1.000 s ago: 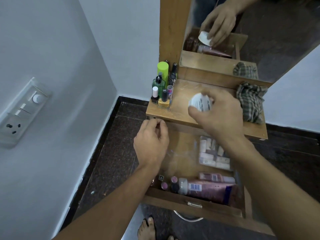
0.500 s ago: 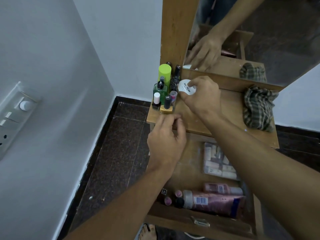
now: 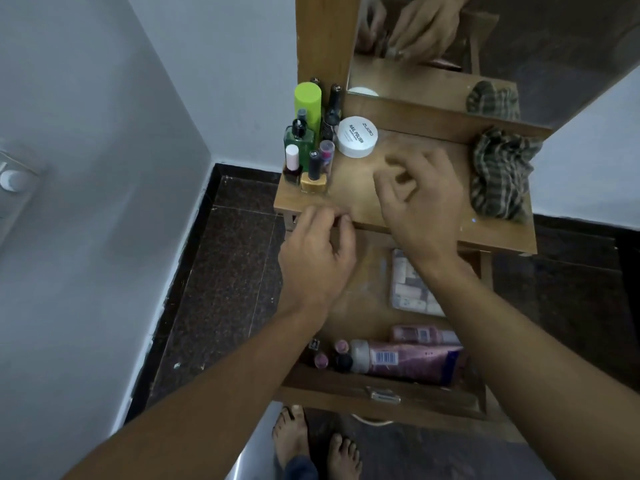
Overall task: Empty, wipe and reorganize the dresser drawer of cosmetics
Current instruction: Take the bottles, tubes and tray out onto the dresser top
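The open wooden drawer (image 3: 381,405) holds a pink tube (image 3: 408,358), a smaller pink bottle (image 3: 424,334), small nail polish bottles (image 3: 329,356) and a clear packet (image 3: 414,289). On the dresser top (image 3: 356,188) stands a cluster of bottles (image 3: 308,140), and beside it a white round nail polish remover jar (image 3: 357,136). My right hand (image 3: 419,202) hovers over the top with loosely curled fingers, holding nothing. At the top's front edge my left hand (image 3: 317,261) has curled fingers; I cannot tell whether they hold anything.
A checked cloth (image 3: 498,174) lies bunched at the right of the dresser top. A mirror (image 3: 485,46) rises behind it. A white wall with a switch plate (image 3: 10,181) is at the left. Dark floor tiles (image 3: 225,271) and my bare feet (image 3: 311,445) are below.
My right hand carried the white jar to the back left of the top, set it beside the bottles, let go and drew back. My left hand stayed near the front edge.
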### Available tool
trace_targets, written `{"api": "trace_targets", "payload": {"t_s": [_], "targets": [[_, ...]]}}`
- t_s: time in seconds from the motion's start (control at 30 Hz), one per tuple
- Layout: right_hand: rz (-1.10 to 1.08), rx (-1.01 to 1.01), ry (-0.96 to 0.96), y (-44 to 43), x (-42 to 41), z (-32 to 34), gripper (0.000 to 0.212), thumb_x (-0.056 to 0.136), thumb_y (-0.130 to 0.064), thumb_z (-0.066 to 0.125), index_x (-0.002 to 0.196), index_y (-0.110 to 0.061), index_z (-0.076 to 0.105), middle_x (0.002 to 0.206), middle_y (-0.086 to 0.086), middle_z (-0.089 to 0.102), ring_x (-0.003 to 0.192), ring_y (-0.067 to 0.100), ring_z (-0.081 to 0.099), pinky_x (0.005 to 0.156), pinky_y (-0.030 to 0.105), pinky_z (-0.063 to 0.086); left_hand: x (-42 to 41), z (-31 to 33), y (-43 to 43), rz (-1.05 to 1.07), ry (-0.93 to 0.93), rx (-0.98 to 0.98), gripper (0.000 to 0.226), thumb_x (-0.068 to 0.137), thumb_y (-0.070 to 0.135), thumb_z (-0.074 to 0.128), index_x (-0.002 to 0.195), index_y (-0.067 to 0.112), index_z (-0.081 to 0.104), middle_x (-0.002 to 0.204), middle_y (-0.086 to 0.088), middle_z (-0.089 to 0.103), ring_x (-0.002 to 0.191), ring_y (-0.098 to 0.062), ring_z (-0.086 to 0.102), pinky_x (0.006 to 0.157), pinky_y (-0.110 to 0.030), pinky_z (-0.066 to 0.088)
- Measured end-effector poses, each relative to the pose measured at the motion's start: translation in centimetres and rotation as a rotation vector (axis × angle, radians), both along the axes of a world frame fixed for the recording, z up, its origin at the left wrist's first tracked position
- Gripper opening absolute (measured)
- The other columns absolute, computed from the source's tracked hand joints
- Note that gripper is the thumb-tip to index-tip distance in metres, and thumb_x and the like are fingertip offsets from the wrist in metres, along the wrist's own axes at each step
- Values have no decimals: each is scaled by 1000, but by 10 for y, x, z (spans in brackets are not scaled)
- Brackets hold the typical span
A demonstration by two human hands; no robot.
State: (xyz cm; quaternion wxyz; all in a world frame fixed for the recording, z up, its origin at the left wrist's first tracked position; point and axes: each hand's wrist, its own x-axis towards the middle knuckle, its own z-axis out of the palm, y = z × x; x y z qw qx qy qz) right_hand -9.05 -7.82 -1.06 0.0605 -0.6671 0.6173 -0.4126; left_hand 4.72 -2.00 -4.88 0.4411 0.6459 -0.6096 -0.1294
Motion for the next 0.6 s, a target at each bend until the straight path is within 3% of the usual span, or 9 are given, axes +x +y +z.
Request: {"api": "trace_targets", "payload": {"t_s": [0.17,0.27,0.37,0.5,0.6], "targets": [[290,255,154,89,-36,-16,15,88,-14,74,103,-13,77,94,-1,69,77,11,62,73,32,55,-5,7,18,-105,-109,145,13,96,24,61,101,17,71,100,3,68,82,-17,64,64,-31,49],[374,539,139,115,-47,-23,27,85,-13,73,111,-19,78,94,-9,70,78,8,63,78,39,57,-3,7,24,-102,-148,298,16,96,26,59,104,22,72,103,4,69,86,-18,65,67,-28,43],[546,750,211,126,-43,-23,42,80,-15,69,121,-26,73,108,-11,67,87,8,62,85,37,56,5,7,33,-54,-140,392,17,95,29,58,105,25,72,106,4,70,87,-21,66,73,-32,51],[746,798,353,128,-18,-26,45,80,-25,69,124,-36,69,120,-11,63,117,11,56,95,32,51,13,8,44,1,-104,416,17,94,29,58,103,27,73,106,5,70,87,-22,67,76,-38,55],[761,794,394,125,-2,-30,25,80,-34,65,104,-35,71,113,-12,64,111,12,59,86,39,55,15,8,48,9,-94,413,17,94,31,58,101,28,73,105,5,69,87,-21,67,76,-37,54]]}}
